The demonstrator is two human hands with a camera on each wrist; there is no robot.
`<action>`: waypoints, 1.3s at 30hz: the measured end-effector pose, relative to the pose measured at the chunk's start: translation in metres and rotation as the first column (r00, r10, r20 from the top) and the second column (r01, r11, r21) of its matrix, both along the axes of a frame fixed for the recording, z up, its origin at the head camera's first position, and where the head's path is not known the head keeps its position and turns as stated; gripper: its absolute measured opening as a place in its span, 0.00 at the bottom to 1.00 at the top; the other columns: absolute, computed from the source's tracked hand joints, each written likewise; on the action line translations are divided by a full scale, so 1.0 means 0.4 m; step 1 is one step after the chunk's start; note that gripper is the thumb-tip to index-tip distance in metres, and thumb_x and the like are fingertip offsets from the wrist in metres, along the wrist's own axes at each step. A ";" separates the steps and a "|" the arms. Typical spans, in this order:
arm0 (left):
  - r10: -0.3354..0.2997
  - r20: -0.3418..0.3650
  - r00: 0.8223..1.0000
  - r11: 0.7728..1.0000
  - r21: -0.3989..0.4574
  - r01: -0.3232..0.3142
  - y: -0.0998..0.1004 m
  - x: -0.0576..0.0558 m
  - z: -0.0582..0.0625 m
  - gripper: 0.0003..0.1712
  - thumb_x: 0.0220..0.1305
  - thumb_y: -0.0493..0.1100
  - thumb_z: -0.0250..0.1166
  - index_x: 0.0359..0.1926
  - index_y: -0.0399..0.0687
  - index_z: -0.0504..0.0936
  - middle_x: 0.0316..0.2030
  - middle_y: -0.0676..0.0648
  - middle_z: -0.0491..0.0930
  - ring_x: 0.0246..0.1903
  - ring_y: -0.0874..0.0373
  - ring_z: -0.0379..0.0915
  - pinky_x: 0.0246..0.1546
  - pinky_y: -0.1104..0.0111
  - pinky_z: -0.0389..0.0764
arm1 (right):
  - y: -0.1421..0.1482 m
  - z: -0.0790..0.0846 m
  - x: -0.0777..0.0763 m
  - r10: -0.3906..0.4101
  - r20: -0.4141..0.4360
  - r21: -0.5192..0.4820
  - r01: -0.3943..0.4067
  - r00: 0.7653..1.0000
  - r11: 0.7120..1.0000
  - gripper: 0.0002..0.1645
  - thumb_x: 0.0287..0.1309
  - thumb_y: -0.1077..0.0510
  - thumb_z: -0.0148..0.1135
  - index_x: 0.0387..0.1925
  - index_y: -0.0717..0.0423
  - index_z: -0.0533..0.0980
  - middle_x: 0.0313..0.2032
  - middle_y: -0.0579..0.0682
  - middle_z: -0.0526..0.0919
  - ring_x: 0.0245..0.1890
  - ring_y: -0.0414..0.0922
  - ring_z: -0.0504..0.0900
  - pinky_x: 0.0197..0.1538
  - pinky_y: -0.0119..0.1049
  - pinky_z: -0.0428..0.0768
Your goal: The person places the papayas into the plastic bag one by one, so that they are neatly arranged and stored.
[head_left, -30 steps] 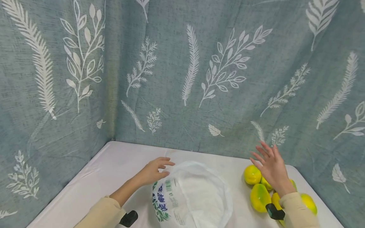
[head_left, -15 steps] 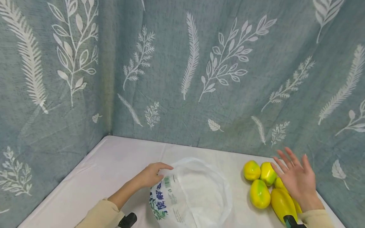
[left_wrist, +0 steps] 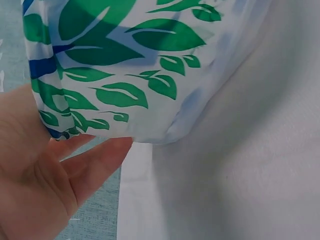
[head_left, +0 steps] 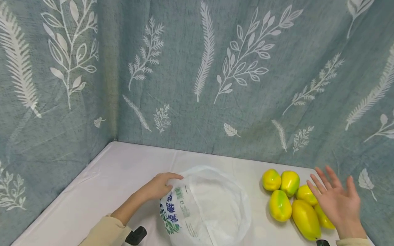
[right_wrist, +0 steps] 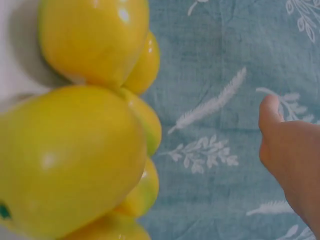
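Note:
A white plastic bag (head_left: 215,208) with green leaf print, blue lettering and a wide round mouth stands in the middle of the table. My left hand (head_left: 155,188) is at the bag's upper left rim, with its index finger stretched along the edge. In the left wrist view, the bag's printed side (left_wrist: 120,60) covers part of the fingers, and one fingertip touches its edge. On the right lie several glossy yellow-green mangoes (head_left: 280,205). My right hand (head_left: 340,203) is raised just right of them, palm showing, fingers spread, holding nothing. Mangoes (right_wrist: 75,160) fill the left of the right wrist view.
A white cloth (head_left: 129,167) covers the table. Blue-green curtains (head_left: 181,75) with white leaf patterns hang behind it and at both sides. Black wrist devices (head_left: 136,235) show at the lower sleeves.
My right hand has moved right and down from above the mangoes, uncovering them. My left hand has come onto the bag's rim. The head view has tilted slightly downward.

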State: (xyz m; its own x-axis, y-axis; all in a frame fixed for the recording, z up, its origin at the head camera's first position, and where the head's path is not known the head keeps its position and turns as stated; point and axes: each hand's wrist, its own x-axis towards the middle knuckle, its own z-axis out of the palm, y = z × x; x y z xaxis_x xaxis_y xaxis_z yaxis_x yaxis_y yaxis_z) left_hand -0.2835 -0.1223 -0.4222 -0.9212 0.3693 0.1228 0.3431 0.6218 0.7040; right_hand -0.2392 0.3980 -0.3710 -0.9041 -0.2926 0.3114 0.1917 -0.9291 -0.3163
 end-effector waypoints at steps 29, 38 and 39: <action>0.014 0.036 0.999 0.999 0.042 -0.015 0.007 -0.003 0.018 0.21 0.60 0.28 0.58 0.55 0.38 0.78 0.55 0.31 0.73 0.29 0.55 0.71 0.29 0.64 0.73 | 0.173 -0.068 0.102 -0.236 0.101 -0.016 0.239 0.966 0.971 0.28 0.69 0.43 0.48 0.64 0.51 0.67 0.61 0.54 0.68 0.61 0.57 0.66 0.67 0.52 0.52; 0.005 0.032 0.999 0.999 0.043 -0.006 0.005 -0.005 0.022 0.20 0.61 0.29 0.58 0.54 0.38 0.79 0.57 0.31 0.71 0.45 0.44 0.74 0.39 0.55 0.77 | 0.225 -0.096 0.124 -0.258 0.152 -0.033 0.266 0.954 0.963 0.25 0.69 0.43 0.48 0.61 0.50 0.68 0.59 0.51 0.68 0.60 0.55 0.67 0.66 0.52 0.54; 0.002 0.035 0.999 0.999 0.043 -0.004 0.004 -0.005 0.022 0.20 0.61 0.29 0.58 0.54 0.39 0.79 0.57 0.30 0.71 0.47 0.41 0.74 0.40 0.54 0.77 | 0.230 -0.100 0.125 -0.257 0.156 -0.026 0.264 0.954 0.964 0.25 0.69 0.44 0.48 0.61 0.50 0.68 0.59 0.51 0.68 0.59 0.55 0.68 0.66 0.53 0.55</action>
